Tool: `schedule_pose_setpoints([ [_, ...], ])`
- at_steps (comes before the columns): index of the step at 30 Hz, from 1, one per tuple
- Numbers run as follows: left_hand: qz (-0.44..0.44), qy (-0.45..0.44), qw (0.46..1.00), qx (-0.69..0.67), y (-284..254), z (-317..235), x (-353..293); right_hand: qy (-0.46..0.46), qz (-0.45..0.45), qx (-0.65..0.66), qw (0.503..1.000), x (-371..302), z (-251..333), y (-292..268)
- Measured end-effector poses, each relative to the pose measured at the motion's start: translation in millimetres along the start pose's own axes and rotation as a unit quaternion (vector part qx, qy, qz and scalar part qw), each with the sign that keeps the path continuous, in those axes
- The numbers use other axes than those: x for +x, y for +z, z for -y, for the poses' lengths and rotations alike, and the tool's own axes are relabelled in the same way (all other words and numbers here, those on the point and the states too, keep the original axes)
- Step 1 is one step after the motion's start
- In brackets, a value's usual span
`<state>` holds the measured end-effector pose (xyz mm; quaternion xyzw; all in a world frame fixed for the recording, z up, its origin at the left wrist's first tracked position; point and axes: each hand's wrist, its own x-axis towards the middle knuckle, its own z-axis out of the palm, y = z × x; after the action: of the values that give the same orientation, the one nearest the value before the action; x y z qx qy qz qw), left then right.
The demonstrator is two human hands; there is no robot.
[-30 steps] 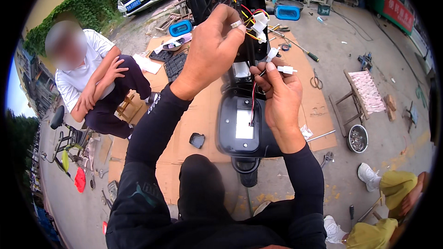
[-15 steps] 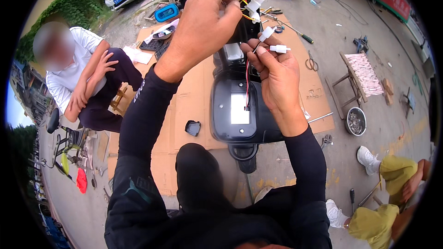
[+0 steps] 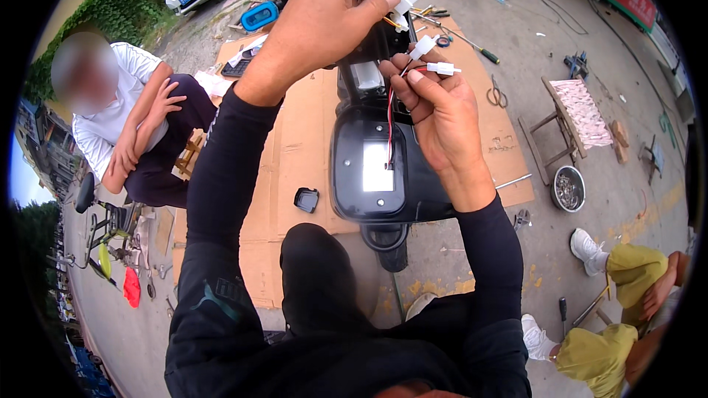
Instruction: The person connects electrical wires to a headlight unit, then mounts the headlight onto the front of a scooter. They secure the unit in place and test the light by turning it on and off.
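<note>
My left hand (image 3: pixel 332 18) is closed at the top centre, its thumb and fingers pinching yellow, red and black wires with white plastic wire connectors (image 3: pixel 404 1). Lower and to the right, my right hand (image 3: pixel 450 114) grips thin red, black and white wires. Two white wire connectors, one upper (image 3: pixel 423 47) and one lower (image 3: pixel 442 68), stick out past its fingertips, apart from those at my left hand. Those wires run down to a bright rectangle in a black plastic housing (image 3: pixel 350 195), which has screws around it. A handle loop and a tyre show below the housing.
Cardboard (image 3: pixel 295 147) lies under the housing, with a small black cap (image 3: pixel 306 199) on it. On the left sits a person (image 3: pixel 122 88) with crossed arms; another person's knees (image 3: pixel 597 346) show lower right. A stool (image 3: pixel 579 114), metal bowl (image 3: pixel 568 190), scissors (image 3: pixel 497 92) and screwdriver (image 3: pixel 489 54) lie right.
Both hands keep their grips and have shifted slightly up and left in the picture, as has the housing. The connectors at my left hand are slightly more covered by its fingers.
</note>
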<state>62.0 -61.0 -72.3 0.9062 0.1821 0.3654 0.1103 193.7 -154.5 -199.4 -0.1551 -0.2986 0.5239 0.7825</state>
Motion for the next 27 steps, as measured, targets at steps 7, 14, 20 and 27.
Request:
schedule_pose_setpoints([
  [7,0.154,-0.059,0.976,-0.143,-33.5,11.2,-8.0,0.005,0.015,0.01,1.0,2.3,-3.3,-1.4],
  [14,0.158,0.089,0.983,-0.017,-34.9,10.6,-15.9,0.004,0.02,0.013,1.0,2.1,-3.9,-0.2],
  [20,0.04,0.194,0.974,0.112,-17.3,6.9,-20.5,-0.002,0.027,0.009,1.0,0.8,-3.7,1.2],
  [27,-0.066,0.243,0.953,0.166,-8.6,14.5,-47.3,-0.02,0.007,-0.04,0.999,-4.0,-3.7,11.6],
])
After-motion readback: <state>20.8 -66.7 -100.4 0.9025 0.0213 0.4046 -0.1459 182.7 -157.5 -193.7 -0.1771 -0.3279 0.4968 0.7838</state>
